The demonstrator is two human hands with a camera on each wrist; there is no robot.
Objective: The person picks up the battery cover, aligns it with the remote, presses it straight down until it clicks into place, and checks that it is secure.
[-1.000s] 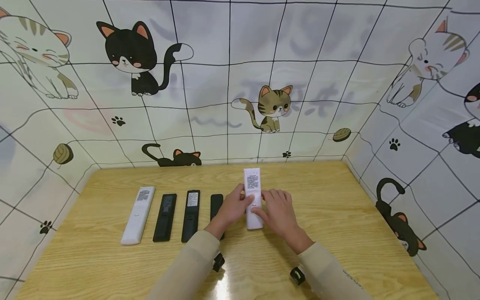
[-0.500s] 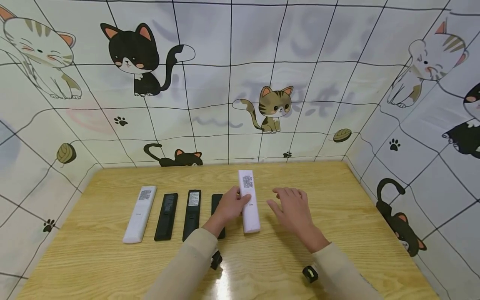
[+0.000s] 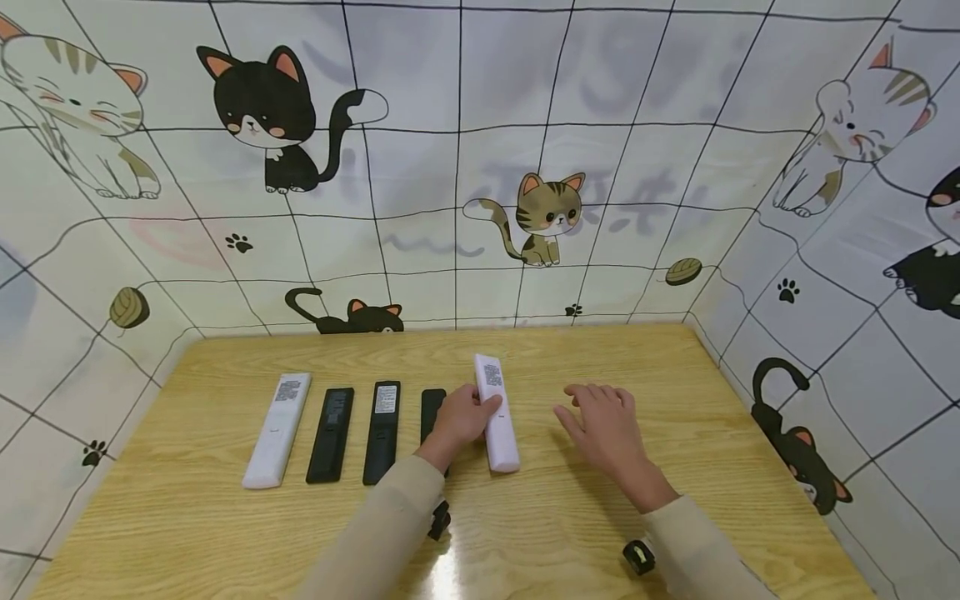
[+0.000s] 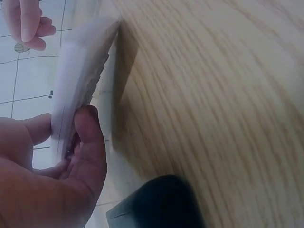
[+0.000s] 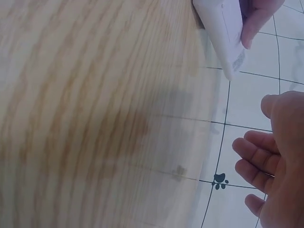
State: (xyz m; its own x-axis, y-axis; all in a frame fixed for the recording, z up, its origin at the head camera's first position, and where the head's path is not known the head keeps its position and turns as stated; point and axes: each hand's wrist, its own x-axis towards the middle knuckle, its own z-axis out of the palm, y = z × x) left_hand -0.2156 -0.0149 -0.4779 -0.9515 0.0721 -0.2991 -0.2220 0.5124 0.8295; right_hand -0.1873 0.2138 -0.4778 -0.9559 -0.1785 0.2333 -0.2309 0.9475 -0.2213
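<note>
My left hand (image 3: 459,418) grips a white remote control (image 3: 498,425) by its left edge, thumb on the labelled back and fingers underneath. In the left wrist view the remote (image 4: 71,80) tilts, its near end close to the wooden table and the button side facing down. My right hand (image 3: 604,425) hovers to the right of it, fingers loosely bent, holding nothing. In the right wrist view that hand (image 5: 285,161) is apart from the remote. A black remote (image 3: 431,410) lies partly hidden behind my left hand.
On the wooden table (image 3: 187,533), left of my hands, lie a white remote (image 3: 277,430) and two black remotes, one plain (image 3: 330,435) and one with a white label (image 3: 382,433), roughly in a row. Cat-patterned cloth walls (image 3: 420,167) enclose the back and sides.
My right hand has let go of the white remote and moved right, away from it. The left hand has lowered the remote slightly toward the table.
</note>
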